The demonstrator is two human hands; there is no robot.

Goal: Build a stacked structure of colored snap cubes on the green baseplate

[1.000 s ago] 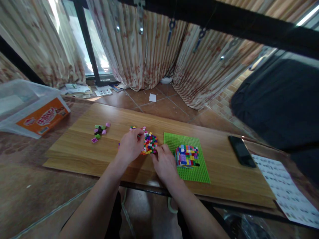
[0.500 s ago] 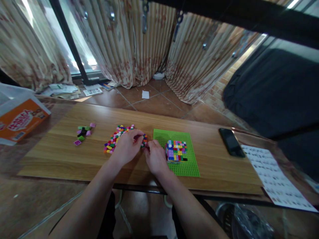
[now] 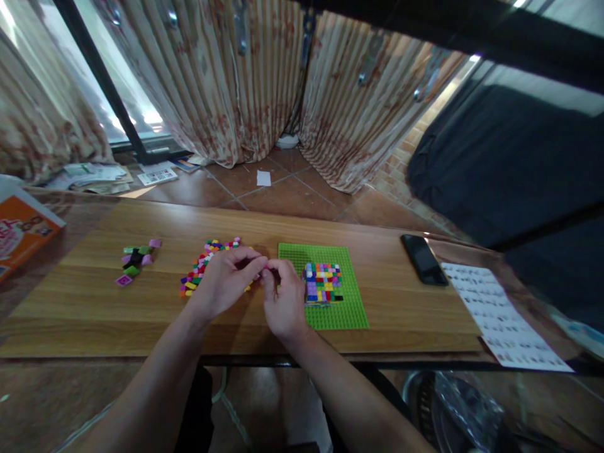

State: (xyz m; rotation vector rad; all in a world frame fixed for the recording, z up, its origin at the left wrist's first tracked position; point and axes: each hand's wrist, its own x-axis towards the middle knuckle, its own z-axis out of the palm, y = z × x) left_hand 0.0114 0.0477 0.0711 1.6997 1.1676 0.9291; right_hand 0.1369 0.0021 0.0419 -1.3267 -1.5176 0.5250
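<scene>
A flat patch of small multicoloured bricks (image 3: 202, 264) lies on the wooden table (image 3: 236, 314); my left hand (image 3: 225, 281) covers its right part. My right hand (image 3: 283, 297) meets the left one, fingertips of both pinched together over something small and pink that I cannot name. To the right lies a green baseplate (image 3: 340, 314) carrying a block of stacked coloured bricks (image 3: 323, 282). Both hands have curled fingers.
A small cluster of green, pink and black pieces (image 3: 135, 259) lies left. A black phone (image 3: 423, 258) and a printed sheet (image 3: 500, 324) lie right. An orange box (image 3: 21, 229) sits at far left. Curtains, papers on the tiled floor and dark fabric (image 3: 500, 163) lie behind.
My hands have come together from either side of the brick patch and now pinch at one spot near its right edge. The camera view has shifted right.
</scene>
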